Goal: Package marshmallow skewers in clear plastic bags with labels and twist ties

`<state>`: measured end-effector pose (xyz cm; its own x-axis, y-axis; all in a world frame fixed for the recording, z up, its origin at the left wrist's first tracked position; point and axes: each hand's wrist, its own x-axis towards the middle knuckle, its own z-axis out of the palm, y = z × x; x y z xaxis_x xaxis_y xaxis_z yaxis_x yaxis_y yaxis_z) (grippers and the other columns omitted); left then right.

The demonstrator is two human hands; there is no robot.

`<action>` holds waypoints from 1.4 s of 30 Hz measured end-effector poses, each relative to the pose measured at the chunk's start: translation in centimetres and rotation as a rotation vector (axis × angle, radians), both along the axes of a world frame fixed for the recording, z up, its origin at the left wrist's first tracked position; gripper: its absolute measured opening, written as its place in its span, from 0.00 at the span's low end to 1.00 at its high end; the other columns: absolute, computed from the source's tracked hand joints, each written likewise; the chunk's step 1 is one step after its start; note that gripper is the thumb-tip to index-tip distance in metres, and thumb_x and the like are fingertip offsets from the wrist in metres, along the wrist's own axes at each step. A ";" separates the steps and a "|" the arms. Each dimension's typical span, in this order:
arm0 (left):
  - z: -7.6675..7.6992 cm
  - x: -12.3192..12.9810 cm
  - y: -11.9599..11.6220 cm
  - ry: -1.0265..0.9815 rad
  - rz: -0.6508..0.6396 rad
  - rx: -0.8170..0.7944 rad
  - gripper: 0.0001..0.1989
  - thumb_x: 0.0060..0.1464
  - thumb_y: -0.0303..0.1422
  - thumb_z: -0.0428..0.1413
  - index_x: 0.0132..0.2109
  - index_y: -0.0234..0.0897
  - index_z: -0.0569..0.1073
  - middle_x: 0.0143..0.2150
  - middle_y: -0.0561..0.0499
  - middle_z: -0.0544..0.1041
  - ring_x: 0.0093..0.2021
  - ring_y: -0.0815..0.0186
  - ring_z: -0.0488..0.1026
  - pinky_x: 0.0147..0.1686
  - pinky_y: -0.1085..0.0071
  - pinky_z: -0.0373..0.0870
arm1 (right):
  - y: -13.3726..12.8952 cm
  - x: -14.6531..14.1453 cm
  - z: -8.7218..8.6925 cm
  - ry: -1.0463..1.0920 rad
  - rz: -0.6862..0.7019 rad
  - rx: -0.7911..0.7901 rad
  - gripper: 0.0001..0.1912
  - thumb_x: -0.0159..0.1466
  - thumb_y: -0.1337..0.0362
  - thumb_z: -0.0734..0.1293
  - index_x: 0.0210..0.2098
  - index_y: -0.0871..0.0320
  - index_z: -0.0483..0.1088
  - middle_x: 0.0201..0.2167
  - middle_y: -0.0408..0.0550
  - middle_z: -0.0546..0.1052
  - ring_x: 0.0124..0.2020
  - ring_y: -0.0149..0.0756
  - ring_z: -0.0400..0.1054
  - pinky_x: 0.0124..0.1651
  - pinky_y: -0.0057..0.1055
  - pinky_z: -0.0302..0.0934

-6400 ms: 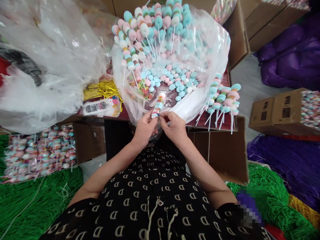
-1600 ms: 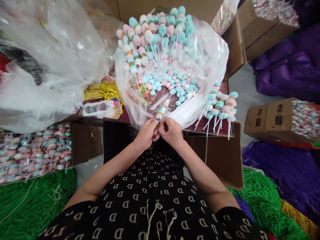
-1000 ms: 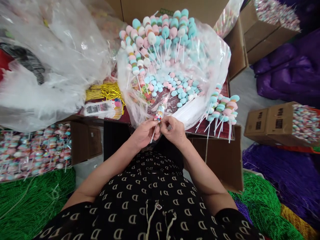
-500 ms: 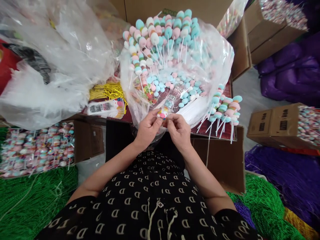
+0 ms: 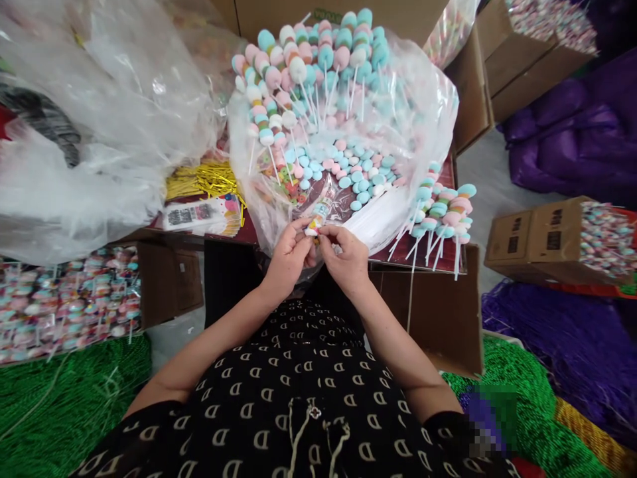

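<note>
A small printed clear wrapper lies between my hands at the table's front edge, its near end bunched narrow. My left hand pinches that near end from the left. From the right, my right hand pinches it too, fingertips close to the left ones. Beyond the hands a large clear plastic bag holds pink, blue and white candies, with candy skewers on white sticks at its back. White sticks lie to the right of the wrapper.
Gold twist ties and printed wrappers lie left of the bag. More candy skewers rest at the table's right corner. Cardboard boxes stand at right, a box of wrapped candy at left, green strands below.
The wrapper now looks narrower and gathered at its near end, where before it lay flatter and wider. Both hands remain pinched on it; the whole view has shifted slightly.
</note>
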<state>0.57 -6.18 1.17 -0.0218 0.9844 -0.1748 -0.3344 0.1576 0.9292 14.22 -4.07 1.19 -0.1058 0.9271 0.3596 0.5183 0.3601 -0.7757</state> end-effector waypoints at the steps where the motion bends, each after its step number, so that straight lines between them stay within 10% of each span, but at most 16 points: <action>1: -0.1 0.0 0.0 0.010 0.001 0.008 0.15 0.65 0.31 0.56 0.58 0.41 0.70 0.24 0.60 0.70 0.22 0.72 0.67 0.24 0.76 0.65 | 0.0 0.0 0.1 -0.010 -0.004 -0.003 0.09 0.68 0.62 0.65 0.40 0.54 0.78 0.35 0.47 0.85 0.34 0.38 0.79 0.42 0.35 0.75; 15: 0.3 -0.2 0.1 0.175 0.103 -0.029 0.28 0.61 0.25 0.60 0.66 0.44 0.70 0.23 0.62 0.63 0.23 0.72 0.63 0.26 0.75 0.64 | 0.0 -0.8 -0.3 -0.075 -0.021 -0.034 0.04 0.59 0.67 0.66 0.30 0.52 0.71 0.25 0.43 0.79 0.25 0.35 0.72 0.33 0.32 0.69; 26: 1.1 -1.1 0.7 -0.386 -0.200 -0.281 0.20 0.55 0.39 0.66 0.52 0.37 0.74 0.23 0.59 0.72 0.20 0.72 0.68 0.20 0.75 0.63 | 0.2 0.7 0.8 0.149 0.096 -0.256 0.02 0.62 0.64 0.65 0.34 0.54 0.70 0.26 0.41 0.78 0.26 0.32 0.73 0.33 0.30 0.68; 36: 0.6 0.3 0.3 -0.067 -0.024 -0.212 0.19 0.64 0.33 0.58 0.61 0.39 0.70 0.17 0.65 0.66 0.13 0.74 0.60 0.14 0.77 0.52 | 0.4 1.2 0.3 -0.043 0.230 -0.065 0.04 0.60 0.69 0.65 0.31 0.53 0.69 0.28 0.42 0.79 0.28 0.32 0.71 0.34 0.30 0.68; 42: -0.1 -0.1 0.0 0.046 -0.010 -0.139 0.19 0.64 0.33 0.59 0.61 0.43 0.72 0.22 0.60 0.71 0.18 0.73 0.66 0.18 0.76 0.59 | 0.0 1.0 0.3 0.033 0.164 -0.109 0.09 0.69 0.62 0.66 0.48 0.53 0.73 0.33 0.43 0.80 0.31 0.33 0.72 0.36 0.32 0.69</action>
